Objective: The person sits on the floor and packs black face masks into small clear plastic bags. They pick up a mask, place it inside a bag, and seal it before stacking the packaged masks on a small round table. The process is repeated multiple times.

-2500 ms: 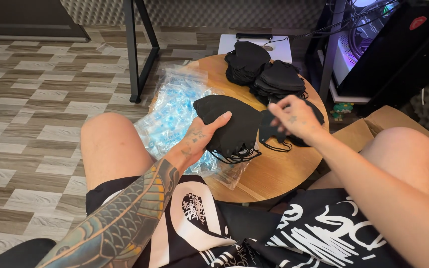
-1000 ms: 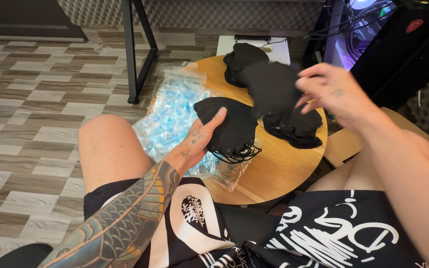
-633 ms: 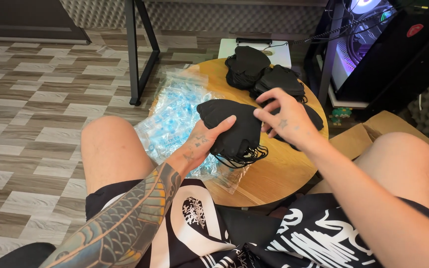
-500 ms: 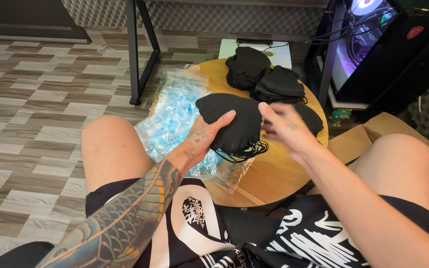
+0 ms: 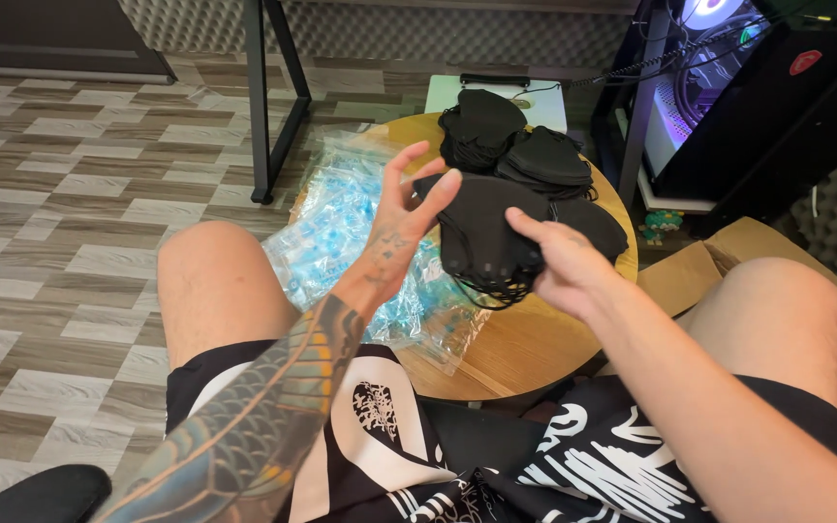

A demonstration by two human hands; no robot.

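Observation:
A stack of black face masks (image 5: 481, 232) with dangling ear loops hangs just above the round wooden table (image 5: 535, 339). My right hand (image 5: 559, 266) grips its right side from below. At the stack's left edge my left hand (image 5: 404, 208) is raised with fingers spread, and only the thumb tip touches the masks. Two more piles of black masks (image 5: 511, 145) lie at the far side of the table.
A heap of clear plastic wrappers with blue print (image 5: 341, 242) covers the table's left side, by my left knee. A black desk leg (image 5: 263, 107) stands behind it. A lit computer case (image 5: 728, 87) and a cardboard box (image 5: 709, 266) are at the right.
My right hand carried a mask to the far piles, came back and took hold of the stack. My left hand, which held the stack, has spread its fingers and lifted.

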